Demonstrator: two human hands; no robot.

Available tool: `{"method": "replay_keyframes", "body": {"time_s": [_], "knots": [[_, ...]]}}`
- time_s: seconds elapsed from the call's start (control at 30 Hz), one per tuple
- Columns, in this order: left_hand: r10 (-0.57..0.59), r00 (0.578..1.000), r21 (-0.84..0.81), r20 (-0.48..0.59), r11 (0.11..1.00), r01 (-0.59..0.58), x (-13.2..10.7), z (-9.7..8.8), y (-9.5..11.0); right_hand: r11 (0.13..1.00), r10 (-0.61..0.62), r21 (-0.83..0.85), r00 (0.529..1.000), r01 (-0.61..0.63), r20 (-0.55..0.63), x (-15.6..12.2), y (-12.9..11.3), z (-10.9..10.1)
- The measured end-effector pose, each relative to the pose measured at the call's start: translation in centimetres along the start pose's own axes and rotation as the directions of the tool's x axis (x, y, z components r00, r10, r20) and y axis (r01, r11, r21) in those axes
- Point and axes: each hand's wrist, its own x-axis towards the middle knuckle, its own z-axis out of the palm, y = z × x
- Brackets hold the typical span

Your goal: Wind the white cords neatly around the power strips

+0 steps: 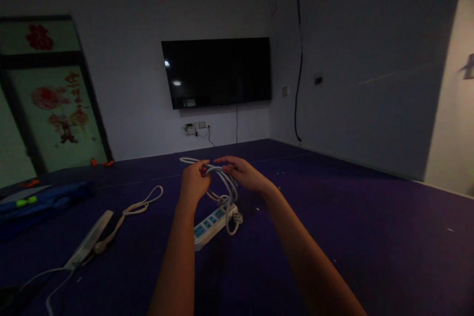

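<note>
My left hand (194, 179) is closed around a coiled white cable (224, 183) held up above the dark purple floor (333, 237). My right hand (242, 173) pinches the same coil from the right, fingers pressed on the loops. The cable hangs down to a white power strip (211, 223) with blue sockets lying on the floor below my hands, its plug (237, 218) beside it.
A second white power strip (89, 244) with a loose cream cable (138, 206) lies at the left. A blue bundle (44, 202) sits at the far left. A black TV (217, 72) hangs on the back wall above wall sockets (196, 126). A glass door (55, 103) with red decorations stands at left.
</note>
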Motion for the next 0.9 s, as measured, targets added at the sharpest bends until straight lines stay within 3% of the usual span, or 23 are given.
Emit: {"method": "replay_keyframes", "body": {"time_s": [0.13,0.33,0.6,0.73,0.9], "knots": [[-0.059,0.998,0.141,-0.013,0.988,0.061,-0.2,-0.1,0.1,0.999,0.042,-0.009,0.998,-0.042,-0.036,0.1,0.0,0.2],[-0.161,0.980,0.314,-0.115,0.930,0.189,-0.4,-0.4,0.3,0.942,-0.099,-0.334,0.970,0.020,-0.222,0.0,-1.1,-0.1],[-0.240,0.963,0.291,-0.123,0.919,0.267,-0.3,-1.1,0.1,0.792,-0.051,-0.610,0.998,0.014,-0.042,-0.5,-2.9,0.2],[-0.232,0.967,0.299,-0.110,0.920,0.254,-0.3,-1.3,-0.2,0.702,-0.011,-0.712,1.000,0.005,-0.005,-0.4,-2.8,0.8],[-0.254,0.962,0.219,-0.101,0.938,0.270,-0.2,-1.4,-0.9,0.689,0.025,-0.724,0.999,-0.038,-0.028,-0.3,-2.3,1.5]]}}
